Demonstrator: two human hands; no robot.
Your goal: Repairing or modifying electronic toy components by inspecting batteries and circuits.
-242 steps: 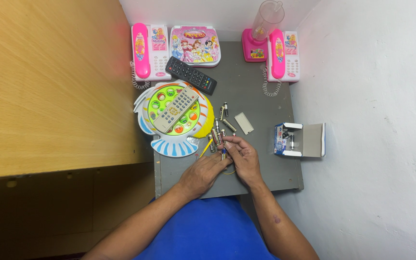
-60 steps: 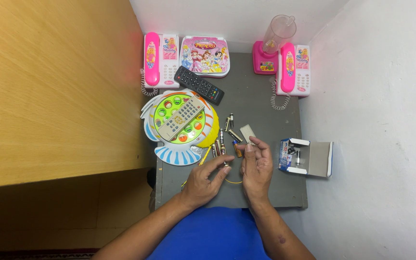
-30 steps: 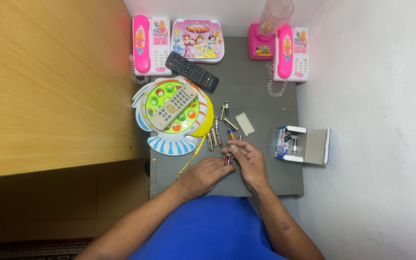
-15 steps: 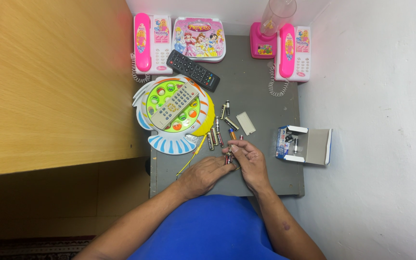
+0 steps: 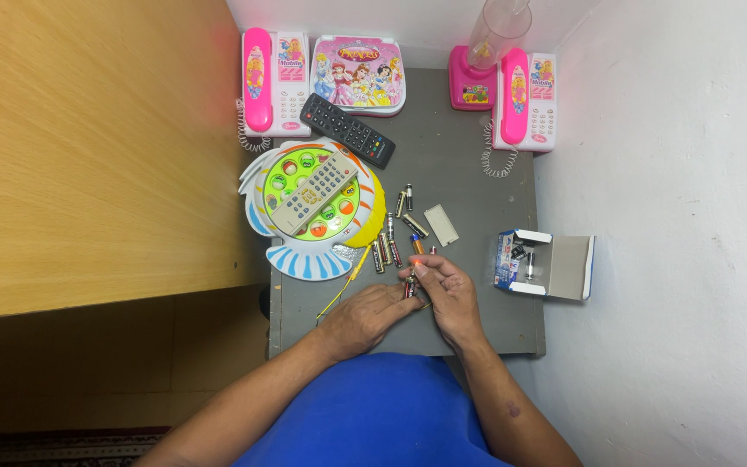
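My left hand (image 5: 372,316): It rests low on the grey desk (image 5: 469,182), fingers curled, and its fingertips touch a small battery (image 5: 408,286).
My right hand (image 5: 448,290): It sits just beside my left hand. Its thumb and first finger pinch the same small battery at the top end.
The battery: It is dark with a red bit, and it stands between my two hands, held by both.
Loose batteries (image 5: 388,248): A little bunch lies on the desk just past my fingertips. Some lie side by side, others are spread out.
Small grey lid (image 5: 441,225): It lies flat a bit beyond the loose batteries.
Fish toy (image 5: 313,212): It is round, green and yellow, far past my left hand. A grey remote (image 5: 314,192) lies on top of it.
Black remote (image 5: 347,131): It lies beyond the fish toy, tilted.
Open box (image 5: 546,264): It lies on the outer side of my right hand, near the desk edge.
Pink toy phones (image 5: 274,83): They stand at the far end of the desk, well apart from my hands.
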